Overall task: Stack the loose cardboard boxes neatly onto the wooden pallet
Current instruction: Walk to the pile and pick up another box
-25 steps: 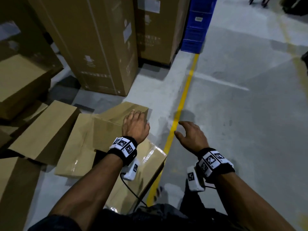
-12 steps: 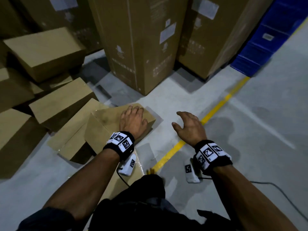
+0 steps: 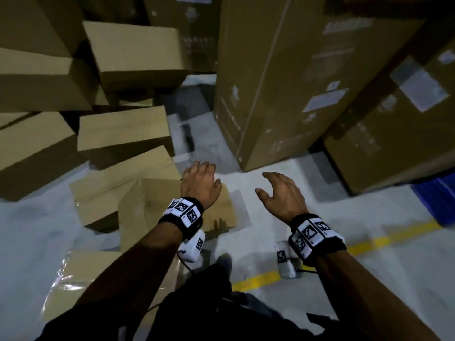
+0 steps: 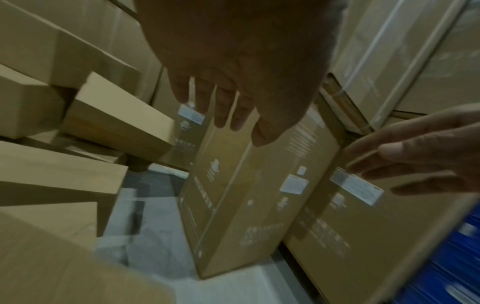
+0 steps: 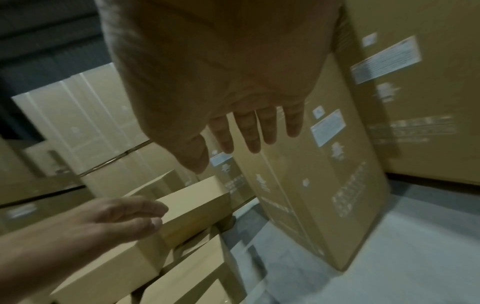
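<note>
Several loose brown cardboard boxes (image 3: pixel 123 129) lie jumbled on the grey floor at the left. The nearest one, a tilted box (image 3: pixel 147 207), leans on a flatter box (image 3: pixel 108 190). My left hand (image 3: pixel 200 184) is over this tilted box's far corner with its fingers straight and nothing in it; the left wrist view shows the left hand (image 4: pixel 233 72) bare, and contact with the box cannot be told. My right hand (image 3: pixel 280 195) hangs open over bare floor to the right, fingers spread, also empty in the right wrist view (image 5: pixel 221 82). No pallet is in view.
Tall printed cartons (image 3: pixel 283 82) with white labels stand close ahead and to the right. A blue crate (image 3: pixel 438 200) sits at the right edge. A yellow floor line (image 3: pixel 258 279) runs under my right arm. A tape-sealed box (image 3: pixel 81 286) lies by my left forearm.
My view has swung left, bringing more of the box pile into sight. The left hand stays over the same tilted box. The right hand stays open beside it.
</note>
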A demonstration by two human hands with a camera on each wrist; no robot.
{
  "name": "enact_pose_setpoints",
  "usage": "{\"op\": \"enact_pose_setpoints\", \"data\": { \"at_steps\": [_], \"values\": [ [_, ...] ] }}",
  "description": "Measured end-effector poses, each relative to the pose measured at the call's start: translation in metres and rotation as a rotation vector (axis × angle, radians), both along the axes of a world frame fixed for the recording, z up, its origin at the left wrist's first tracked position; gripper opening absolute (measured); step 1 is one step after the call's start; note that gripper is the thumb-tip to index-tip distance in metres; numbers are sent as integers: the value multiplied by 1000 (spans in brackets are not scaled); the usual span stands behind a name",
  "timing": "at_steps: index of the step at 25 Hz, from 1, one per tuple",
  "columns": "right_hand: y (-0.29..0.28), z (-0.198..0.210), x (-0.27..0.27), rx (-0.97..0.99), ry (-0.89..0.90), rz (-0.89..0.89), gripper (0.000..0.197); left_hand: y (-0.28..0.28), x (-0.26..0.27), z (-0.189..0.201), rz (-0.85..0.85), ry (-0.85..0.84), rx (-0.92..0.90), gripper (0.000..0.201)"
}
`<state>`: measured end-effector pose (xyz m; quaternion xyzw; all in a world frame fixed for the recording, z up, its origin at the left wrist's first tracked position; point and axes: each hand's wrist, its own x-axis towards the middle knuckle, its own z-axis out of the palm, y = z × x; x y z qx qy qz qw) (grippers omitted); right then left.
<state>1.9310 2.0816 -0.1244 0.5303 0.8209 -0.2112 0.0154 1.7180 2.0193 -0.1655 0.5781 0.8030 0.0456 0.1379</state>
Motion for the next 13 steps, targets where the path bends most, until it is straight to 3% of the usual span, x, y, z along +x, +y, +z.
{"op": "enact_pose_setpoints", "data": {
  "at_steps": [7, 13],
  "values": [
    [121, 2, -108, -78, 16, 470, 58, 28, -47, 7, 446, 52, -25, 56],
    [188, -39, -162, -213, -43, 885, 59, 28, -4, -19, 921, 16, -11, 49]
  ]
}}
